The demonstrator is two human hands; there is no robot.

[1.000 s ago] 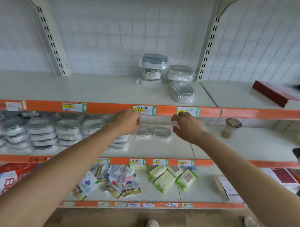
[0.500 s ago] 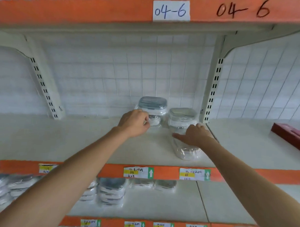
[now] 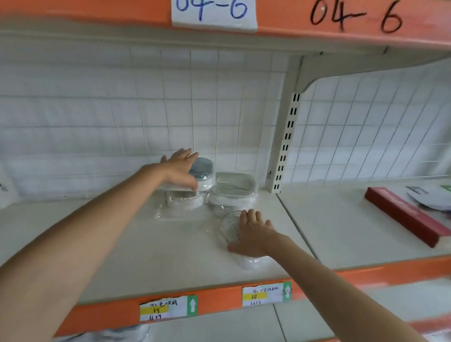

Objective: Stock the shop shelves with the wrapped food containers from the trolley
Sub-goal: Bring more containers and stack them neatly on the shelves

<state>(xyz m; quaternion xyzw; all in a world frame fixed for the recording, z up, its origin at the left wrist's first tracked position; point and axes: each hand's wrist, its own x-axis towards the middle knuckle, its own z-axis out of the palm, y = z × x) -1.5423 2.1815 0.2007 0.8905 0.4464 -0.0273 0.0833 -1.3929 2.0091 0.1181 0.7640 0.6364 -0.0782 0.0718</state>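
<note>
Currently on shelf 04-6: wrapped containers, two hands

Head view, item by item.

1. Shelf (image 3: 119,246), cream board with an orange front edge. It carries all the containers listed below.
2. Stacked wrapped containers (image 3: 204,175), grey-lidded, in clear film, at the back of the shelf near the tiled wall.
3. Left hand (image 3: 179,169), laid against the left side and top of that stack. Fingers (image 3: 188,154) straight and released, touching the film, not curled round it.
4. Second wrapped container (image 3: 234,182), white-rimmed, just beside the stack on its right, close to the slotted upright (image 3: 284,147).
5. Tipped wrapped container (image 3: 229,227), lying on its side in front of item 4, nearer the shelf edge.
6. Right hand (image 3: 254,233), resting flat on top of the tipped container. Fingers spread and relaxed, thumb stretched along the near side; pressing rather than grasping.
7. Price labels (image 3: 168,308), two white-and-yellow tags with green arrows on the orange edge.
8. Red box (image 3: 409,215), long and flat, on the neighbouring shelf bay to the right, well apart from the containers.
9. Paper tag marked "04-6" (image 3: 213,9) on the shelf edge above.
</note>
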